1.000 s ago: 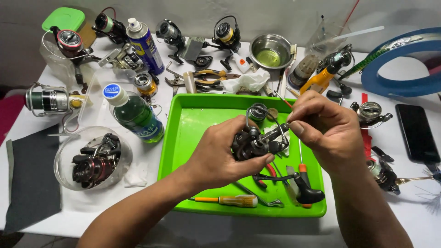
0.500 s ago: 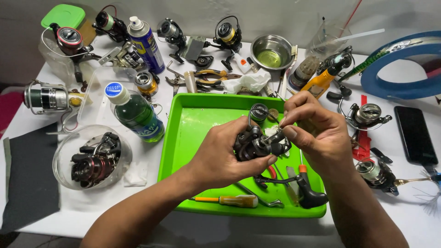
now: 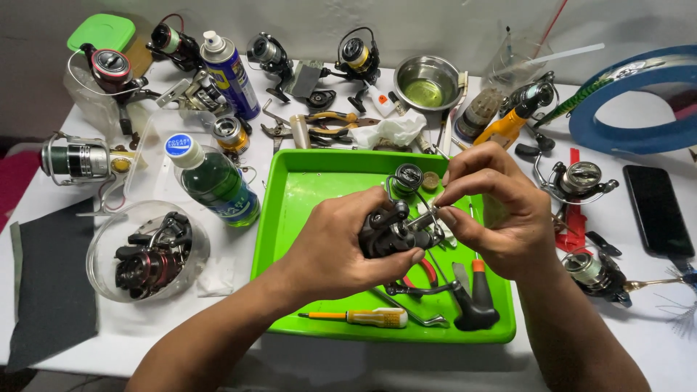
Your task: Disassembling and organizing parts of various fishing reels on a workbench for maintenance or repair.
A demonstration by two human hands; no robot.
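My left hand [image 3: 341, 243] grips a black fishing reel body [image 3: 385, 231] over a bright green tray [image 3: 290, 210]. My right hand [image 3: 494, 210] pinches a small metal part at the reel's top, fingertips touching it near the wire bail. Below the hands in the tray lie a yellow-handled screwdriver [image 3: 363, 317], a black and orange-handled tool [image 3: 475, 301], red-handled pliers [image 3: 421, 272] and a thin metal handle arm [image 3: 410, 312].
Around the tray stand a green bottle [image 3: 214, 185], a blue spray can [image 3: 231, 67], a clear bowl holding a reel [image 3: 149, 250], a steel bowl [image 3: 427, 76], several loose reels, orange pliers [image 3: 330, 123], a black phone [image 3: 657, 210] and a blue ring [image 3: 632, 109].
Both hands stay on the reel over the tray; my right fingers have shifted slightly on the small part at its top. The view has moved a little.
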